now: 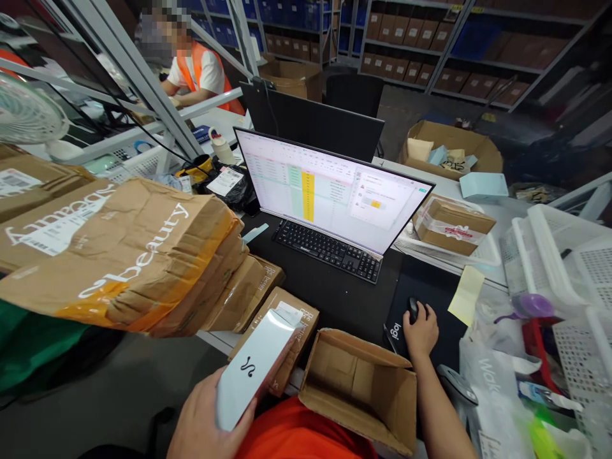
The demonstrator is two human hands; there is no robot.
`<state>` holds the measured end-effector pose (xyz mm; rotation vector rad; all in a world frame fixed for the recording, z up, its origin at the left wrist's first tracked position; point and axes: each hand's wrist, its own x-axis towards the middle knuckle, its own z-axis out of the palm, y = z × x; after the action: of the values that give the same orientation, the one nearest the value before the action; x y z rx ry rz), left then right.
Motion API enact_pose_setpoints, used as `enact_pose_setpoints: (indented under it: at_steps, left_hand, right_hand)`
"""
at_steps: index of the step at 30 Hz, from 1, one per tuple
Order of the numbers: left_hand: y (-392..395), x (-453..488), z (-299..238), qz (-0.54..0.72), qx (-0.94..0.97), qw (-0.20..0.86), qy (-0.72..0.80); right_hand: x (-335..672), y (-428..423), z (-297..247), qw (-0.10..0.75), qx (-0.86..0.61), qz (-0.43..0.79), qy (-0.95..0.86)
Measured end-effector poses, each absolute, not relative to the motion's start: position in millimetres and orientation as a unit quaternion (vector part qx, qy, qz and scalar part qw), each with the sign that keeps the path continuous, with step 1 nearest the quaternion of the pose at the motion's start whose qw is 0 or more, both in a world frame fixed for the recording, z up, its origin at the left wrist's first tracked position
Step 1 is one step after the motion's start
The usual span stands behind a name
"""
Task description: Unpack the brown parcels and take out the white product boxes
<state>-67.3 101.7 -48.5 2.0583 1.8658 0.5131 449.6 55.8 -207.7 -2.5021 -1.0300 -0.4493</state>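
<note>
My left hand [206, 414] is wrapped round the near end of a pale blue box [255, 363] with a dark squiggle logo on its face. That box is held tilted above a small brown carton [306, 319]. On the dark desk mat my right hand [421, 328] rests over a black computer mouse [413, 308], fingers curved on it. Between my arms stands an opened cardboard box [354, 382] with bare inner walls. Beyond it are a black keyboard [329, 248] and a monitor [329, 185] showing a spreadsheet with a yellow column.
Large taped parcels [143, 255] are stacked at the left. White plastic baskets [540, 255] and a barcode scanner [456, 386] stand at the right, near a yellow paper [466, 294]. A person in an orange vest [196, 70] sits behind the frame bars. Shelves with boxes [406, 38] line the back.
</note>
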Motion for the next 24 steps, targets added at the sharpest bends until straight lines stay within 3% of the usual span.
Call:
enact_pose_setpoints:
  at_steps: [24]
  left_hand:
    - [101.9,-72.0,-53.9,0.17,0.711,0.174,0.66]
  right_hand:
    - [450.5,55.2,-208.3,0.21,-0.893,-0.156,-0.367]
